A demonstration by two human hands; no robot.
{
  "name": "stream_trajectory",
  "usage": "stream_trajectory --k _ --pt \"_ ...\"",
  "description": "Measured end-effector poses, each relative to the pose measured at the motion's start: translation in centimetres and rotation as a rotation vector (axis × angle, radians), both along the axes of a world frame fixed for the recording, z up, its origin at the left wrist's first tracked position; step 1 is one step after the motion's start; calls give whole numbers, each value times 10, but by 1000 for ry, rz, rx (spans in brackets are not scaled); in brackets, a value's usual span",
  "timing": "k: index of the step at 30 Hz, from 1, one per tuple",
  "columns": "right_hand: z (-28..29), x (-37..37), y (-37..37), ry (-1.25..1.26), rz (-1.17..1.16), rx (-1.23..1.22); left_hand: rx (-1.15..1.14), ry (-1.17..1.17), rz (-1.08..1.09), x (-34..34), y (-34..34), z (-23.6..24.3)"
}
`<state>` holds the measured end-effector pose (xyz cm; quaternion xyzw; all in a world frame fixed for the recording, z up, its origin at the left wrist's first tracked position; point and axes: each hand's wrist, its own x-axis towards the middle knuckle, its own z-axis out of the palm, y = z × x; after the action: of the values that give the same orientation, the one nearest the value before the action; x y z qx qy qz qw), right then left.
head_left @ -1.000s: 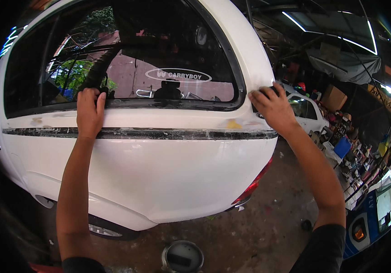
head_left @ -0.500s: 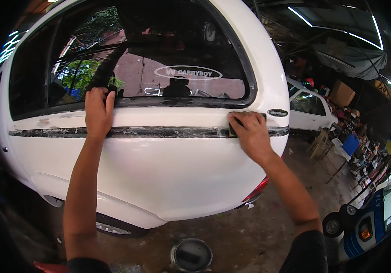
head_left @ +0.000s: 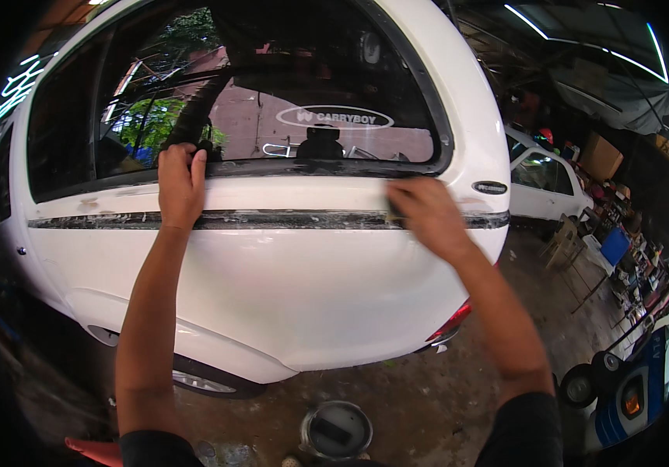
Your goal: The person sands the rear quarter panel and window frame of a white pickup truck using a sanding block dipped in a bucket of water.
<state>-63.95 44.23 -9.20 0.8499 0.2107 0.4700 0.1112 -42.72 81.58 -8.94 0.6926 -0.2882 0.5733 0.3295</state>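
My left hand (head_left: 181, 183) is at the lower window frame (head_left: 272, 167) of a white vehicle canopy, its fingers curled over the edge and their tips hidden. My right hand (head_left: 426, 214), blurred by motion, presses a dark sanding block (head_left: 395, 208) to the white panel (head_left: 303, 191) under the window. The block is mostly covered by the fingers and overlaps a black strip (head_left: 272, 220) that runs across the body. Whitish smears and worn patches mark the strip and the paint near it.
Below me on the wet floor stands a round bucket (head_left: 337, 430) with a dark rectangular piece in it. A red tail light (head_left: 450, 321) sits at the vehicle's right corner. Farther right are a white car (head_left: 541, 173), a chair (head_left: 562, 240), cluttered shelves and a blue-and-white vehicle (head_left: 634, 397).
The right hand has moved slightly left along the panel relative to the vehicle, with the sanding block. My left hand keeps its place on the frame. The whole view has shifted a little.
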Motion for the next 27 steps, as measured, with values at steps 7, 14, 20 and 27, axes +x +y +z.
stream_trajectory --k 7,14,20,27 --pt "-8 16 37 -59 22 -35 -1 -1 8 -6 -12 2" --pt "-4 53 115 -4 23 -1 33 4 -2 1 -4 0" --pt "15 -32 -24 14 -176 -49 -9 51 -20 -6 -8 1" --pt "-8 7 24 -23 10 -7 -30 23 14 -6 -13 0"
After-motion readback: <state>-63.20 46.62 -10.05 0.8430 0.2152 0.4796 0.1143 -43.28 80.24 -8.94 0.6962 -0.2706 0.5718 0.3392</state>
